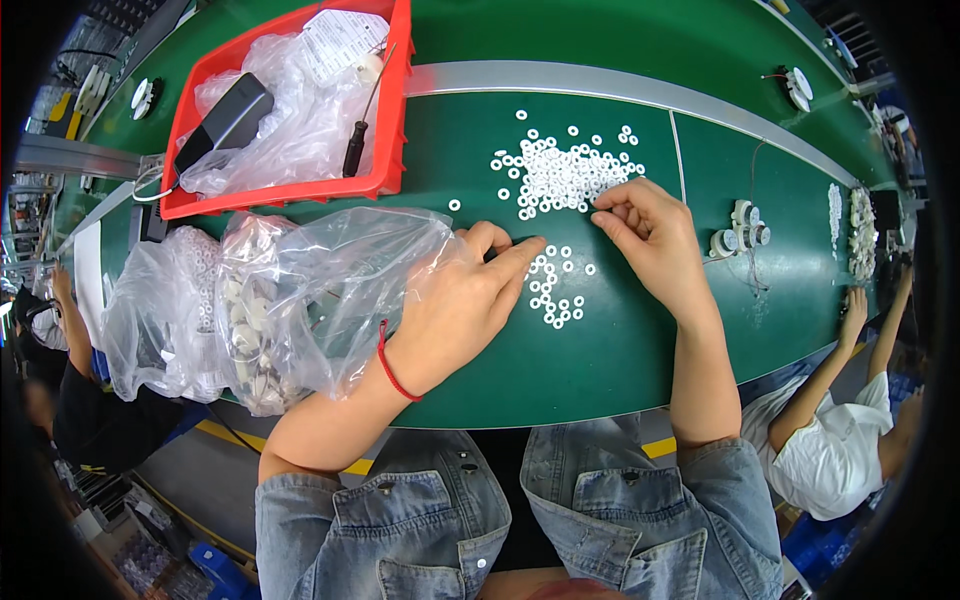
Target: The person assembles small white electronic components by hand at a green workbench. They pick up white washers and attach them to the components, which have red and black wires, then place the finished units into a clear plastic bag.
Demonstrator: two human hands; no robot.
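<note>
Many small white ring washers (560, 175) lie heaped on the green table in front of me. A smaller loose group of the same white rings (552, 290) lies nearer to me. My right hand (655, 235) is at the heap's right edge, thumb and fingers closed together; what they hold, if anything, is too small to make out. My left hand (465, 300) rests beside the smaller group, index finger stretched toward its upper rings and nothing visible in it. Under and beside my left wrist lies a clear plastic bag (330, 290) with white parts inside.
A red bin (397, 120) at the back left holds plastic bags, a black adapter (230, 115) and a screwdriver (355, 145). White wired parts (742, 230) stand at the right. A metal rail (560, 80) crosses behind. Other people sit at both sides.
</note>
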